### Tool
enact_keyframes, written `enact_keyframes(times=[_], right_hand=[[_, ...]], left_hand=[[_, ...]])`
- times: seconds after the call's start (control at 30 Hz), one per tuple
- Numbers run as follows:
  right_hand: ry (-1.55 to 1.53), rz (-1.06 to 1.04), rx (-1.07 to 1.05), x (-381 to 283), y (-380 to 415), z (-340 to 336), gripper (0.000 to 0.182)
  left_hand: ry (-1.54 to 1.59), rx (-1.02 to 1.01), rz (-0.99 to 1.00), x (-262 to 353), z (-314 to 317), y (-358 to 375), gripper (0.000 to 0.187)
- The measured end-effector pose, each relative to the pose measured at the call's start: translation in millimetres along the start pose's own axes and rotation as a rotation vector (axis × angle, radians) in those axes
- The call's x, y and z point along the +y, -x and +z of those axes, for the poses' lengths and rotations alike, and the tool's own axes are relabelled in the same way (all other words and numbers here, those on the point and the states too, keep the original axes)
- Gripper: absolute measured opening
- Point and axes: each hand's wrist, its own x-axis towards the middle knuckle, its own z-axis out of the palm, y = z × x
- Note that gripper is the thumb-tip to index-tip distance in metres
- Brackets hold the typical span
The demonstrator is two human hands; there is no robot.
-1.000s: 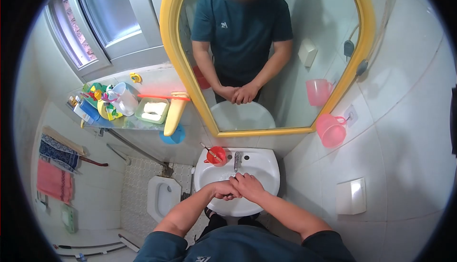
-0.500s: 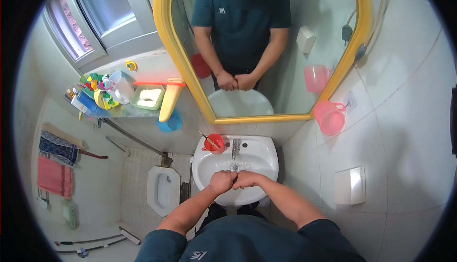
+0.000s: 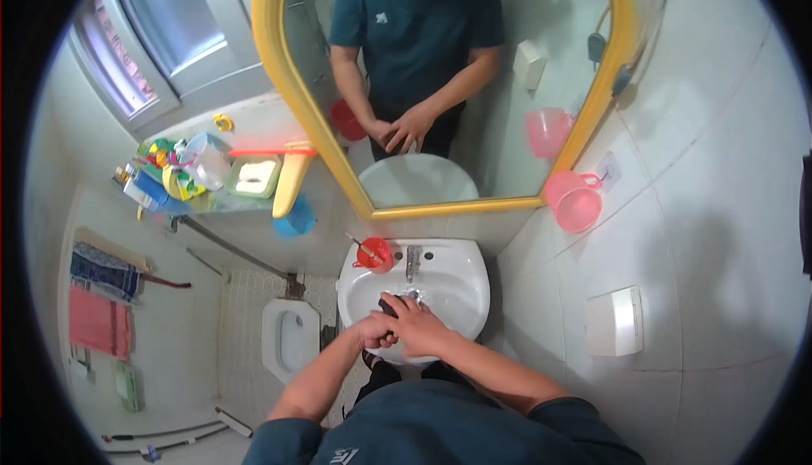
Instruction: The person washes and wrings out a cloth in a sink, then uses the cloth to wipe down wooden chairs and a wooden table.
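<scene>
Over the near part of the white washbasin (image 3: 355, 292), my left hand (image 3: 372, 331) is closed round a small dark item (image 3: 390, 305), whose kind I cannot make out. My right hand (image 3: 416, 326) lies across it from the right with fingers stretched and apart, touching the dark item and my left hand. The yellow-framed mirror (image 3: 461, 211) reflects both hands, the right one with spread fingers. Beyond them, a metal tap (image 3: 413, 260) stands at the back of the basin. A red cup (image 3: 373, 254) holding a toothbrush (image 3: 359, 242) is on the basin's back left corner.
A glass shelf (image 3: 203, 205) at left carries bottles, a green soap dish (image 3: 254, 176) and a yellow-handled item. A pink mug (image 3: 574, 202) hangs on the right wall near a white box (image 3: 615, 321). A squat toilet (image 3: 290, 338) is set in the floor at left.
My hands were two fists pressed together; now the right hand has opened and spread across the left. The dark item has come into clear view. My view has shifted slightly.
</scene>
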Motion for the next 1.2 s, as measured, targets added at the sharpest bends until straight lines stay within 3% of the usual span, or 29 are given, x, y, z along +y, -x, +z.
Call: enact_keyframes(times=[0.07, 0.1, 0.13, 0.2, 0.27, 0.33, 0.4, 0.47, 0.5, 0.6, 0.7, 0.8, 0.83, 0.87, 0.9, 0.93, 0.97, 1.0, 1.03, 1.07, 1.13, 1.2], right_hand=[[0.126, 0.012, -0.030, 0, -6, 4, 0.072], [0.191, -0.059, 0.094, 7, -9, 11, 0.047], [0.247, -0.033, 0.077, 18, -13, 23, 0.042], [0.307, 0.064, -0.009, 33, -21, 35, 0.031], [0.304, 0.228, -0.120, 47, -33, 40, 0.022], [0.250, 0.385, -0.244, 45, -44, 31, 0.021], [0.198, 0.460, -0.327, 42, -49, 24, 0.025], [0.136, 0.429, -0.273, 55, -46, 41, 0.026], [0.079, 0.391, -0.218, 60, -41, 52, 0.024], [-0.384, 0.536, -0.286, 61, -36, 40, 0.022], [-1.061, 0.845, -0.393, 50, -35, 39, 0.037], [-0.937, 0.828, 0.006, 35, -36, 69, 0.038], [-0.449, 0.708, 0.052, 55, -36, 89, 0.037], [-0.258, 0.670, 0.024, 78, -30, 109, 0.039], [-0.504, 0.927, 0.050, 64, -31, 112, 0.040], [-0.722, 0.969, 0.136, 85, -23, 135, 0.039], [-0.282, 0.795, 0.048, 82, -27, 133, 0.041], [-0.075, 0.766, -0.078, 53, -40, 112, 0.043], [-0.250, 0.716, -0.072, 56, -44, 118, 0.045], [-0.194, 0.631, -0.091, 48, -58, 126, 0.045], [-0.079, 0.451, -0.125, 15, -80, 132, 0.044], [-0.113, 0.225, -0.350, -43, -111, 138, 0.045]], left_hand=[[-0.236, -0.088, -0.091, -4, -21, -5, 0.011], [-0.392, -0.060, -0.089, 6, -14, 2, 0.014], [-0.542, -0.032, -0.089, 18, -2, 4, 0.017], [-0.804, 0.104, -0.131, 21, -7, -21, 0.019], [-1.231, 0.314, 0.053, 46, 33, 2, 0.022], [-1.460, 0.493, 0.142, 33, 24, -23, 0.029], [-1.423, 0.611, 0.086, 43, 43, 0, 0.027], [-1.497, 0.656, 0.485, 16, 17, -24, 0.022], [-1.535, 0.617, 0.556, 16, 17, -13, 0.021], [-1.622, 0.511, 0.709, 35, 15, 27, 0.015], [-1.635, 0.563, 1.022, 28, -7, 48, 0.030], [-1.203, 1.129, 1.172, -1, -43, 61, 0.047], [-1.016, 0.961, 0.797, -9, -51, 79, 0.061], [-0.986, 0.835, 0.551, -20, -62, 87, 0.063], [-0.934, 0.704, 0.313, -27, -77, 88, 0.065], [-0.853, 0.571, 0.092, -39, -95, 95, 0.067], [-1.075, 0.696, 0.153, -62, -106, 105, 0.068], [-1.300, 0.807, 0.196, -91, -103, 108, 0.070], [-1.288, 0.887, 0.241, -110, -94, 115, 0.071], [-1.273, 0.967, 0.287, -129, -85, 124, 0.071], [-0.748, 1.082, 0.429, -150, -51, 160, 0.072], [-0.744, 1.420, 0.521, -182, -29, 164, 0.078]])
